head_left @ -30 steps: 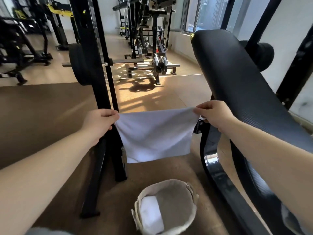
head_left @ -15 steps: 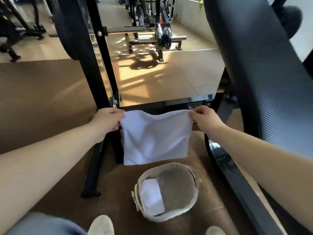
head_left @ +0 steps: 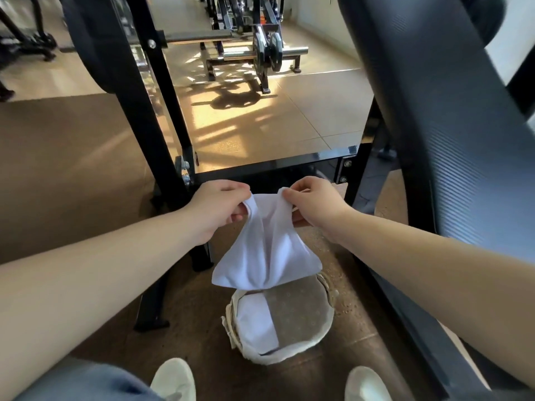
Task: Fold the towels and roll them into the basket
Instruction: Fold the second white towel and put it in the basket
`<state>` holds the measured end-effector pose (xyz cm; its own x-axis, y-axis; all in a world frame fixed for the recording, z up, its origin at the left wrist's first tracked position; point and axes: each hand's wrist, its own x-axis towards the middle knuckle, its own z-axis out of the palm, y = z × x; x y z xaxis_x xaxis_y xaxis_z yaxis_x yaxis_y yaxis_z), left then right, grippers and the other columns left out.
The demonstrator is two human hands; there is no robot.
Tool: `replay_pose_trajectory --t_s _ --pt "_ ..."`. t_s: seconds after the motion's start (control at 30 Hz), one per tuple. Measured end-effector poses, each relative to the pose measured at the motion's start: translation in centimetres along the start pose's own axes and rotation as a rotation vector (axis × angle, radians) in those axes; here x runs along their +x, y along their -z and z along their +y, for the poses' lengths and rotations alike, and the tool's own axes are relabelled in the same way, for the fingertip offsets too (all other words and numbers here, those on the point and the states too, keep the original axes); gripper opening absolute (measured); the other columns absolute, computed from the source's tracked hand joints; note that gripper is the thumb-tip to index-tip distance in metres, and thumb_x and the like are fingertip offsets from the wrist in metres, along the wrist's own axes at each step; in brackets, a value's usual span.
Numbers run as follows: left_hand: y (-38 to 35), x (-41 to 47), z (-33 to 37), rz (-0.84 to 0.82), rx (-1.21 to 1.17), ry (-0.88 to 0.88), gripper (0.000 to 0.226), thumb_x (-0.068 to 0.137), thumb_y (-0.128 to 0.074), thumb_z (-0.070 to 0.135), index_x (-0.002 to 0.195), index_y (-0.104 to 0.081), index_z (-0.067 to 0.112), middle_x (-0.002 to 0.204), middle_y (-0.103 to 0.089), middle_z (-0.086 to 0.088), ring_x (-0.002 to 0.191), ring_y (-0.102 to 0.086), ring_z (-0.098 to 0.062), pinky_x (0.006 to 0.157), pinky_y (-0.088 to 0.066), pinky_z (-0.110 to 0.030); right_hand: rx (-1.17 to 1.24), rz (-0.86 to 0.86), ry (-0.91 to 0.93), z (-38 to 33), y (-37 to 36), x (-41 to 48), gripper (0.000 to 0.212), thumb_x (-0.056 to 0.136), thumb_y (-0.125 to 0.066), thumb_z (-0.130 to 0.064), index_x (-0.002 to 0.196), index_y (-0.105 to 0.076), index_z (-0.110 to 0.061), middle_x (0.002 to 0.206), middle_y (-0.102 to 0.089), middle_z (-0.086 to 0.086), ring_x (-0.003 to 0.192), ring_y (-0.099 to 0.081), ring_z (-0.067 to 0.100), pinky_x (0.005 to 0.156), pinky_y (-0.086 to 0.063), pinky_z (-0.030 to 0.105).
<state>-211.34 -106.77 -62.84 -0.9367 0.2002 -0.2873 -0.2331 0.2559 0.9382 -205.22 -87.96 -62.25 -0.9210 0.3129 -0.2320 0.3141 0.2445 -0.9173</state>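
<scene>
Head view. The left hand (head_left: 220,209) and the right hand (head_left: 315,206), close together, each pinch an upper corner of a white towel (head_left: 266,256), fingers curled onto the cloth. The towel hangs bunched like a pouch, its lower edge over the far rim of a pale fabric basket (head_left: 292,353); contact cannot be told. The basket stands on the brown floor (head_left: 72,169). A rolled white towel (head_left: 256,319) lies against its left inner wall. Light shoes (head_left: 173,377) show below; a black backrest pad (head_left: 434,111) rises at right.
</scene>
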Motion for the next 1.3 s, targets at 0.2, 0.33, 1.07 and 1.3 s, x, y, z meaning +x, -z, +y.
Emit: replay_pose_trajectory --t_s 0.2,0.33,1.07,1.3 --pt "-0.8 -1.2 0.3 -0.056 0.012 -0.035 0.014 0.094 -0.069 0.016 0.107 -0.072 0.020 0.097 -0.072 -0.005 0.083 -0.072 -0.017 0.080 -0.060 -0.036 -0.054 -0.046 0.082 -0.3 -1.0 -1.1 0.015 0.097 -0.067 -0.027 0.095 -0.066 -0.012 0.092 -0.075 0.011 0.076 -0.076 0.025 0.070 -0.065 0.045" --pt "-1.3 -1.8 0.4 -0.082 0.045 -0.055 0.018 0.094 -0.070 0.018 0.111 -0.072 0.020 0.104 -0.074 -0.006 0.096 -0.073 -0.021 0.088 -0.061 -0.039 -0.089 -0.062 0.153 -0.3 -1.4 -1.3 0.012 0.095 -0.070 -0.026 0.093 -0.067 -0.015 0.088 -0.075 0.008 0.076 -0.076 0.023 0.070 -0.065 0.045" --pt "-2.0 -2.2 0.5 -0.107 -0.021 0.000 0.021 0.091 -0.072 0.008 0.109 -0.069 0.019 0.100 -0.077 -0.008 0.094 -0.075 -0.024 0.093 -0.059 -0.044 -0.351 0.023 0.334 0.6 -1.1 -0.9 0.013 0.093 -0.073 -0.033 0.092 -0.075 -0.020 0.084 -0.069 -0.009 0.079 -0.065 0.006 0.071 -0.055 0.023" --pt "-2.2 -2.6 1.0 -0.133 -0.102 0.032 0.018 0.100 -0.059 0.015 0.118 -0.064 0.019 0.092 -0.079 -0.007 0.088 -0.077 -0.021 0.073 -0.055 -0.033 -0.395 0.040 0.377 0.6 -1.2 -1.7 0.019 0.088 -0.077 -0.037 0.091 -0.073 -0.018 0.084 -0.070 -0.007 0.079 -0.065 0.006 0.069 -0.056 0.025"
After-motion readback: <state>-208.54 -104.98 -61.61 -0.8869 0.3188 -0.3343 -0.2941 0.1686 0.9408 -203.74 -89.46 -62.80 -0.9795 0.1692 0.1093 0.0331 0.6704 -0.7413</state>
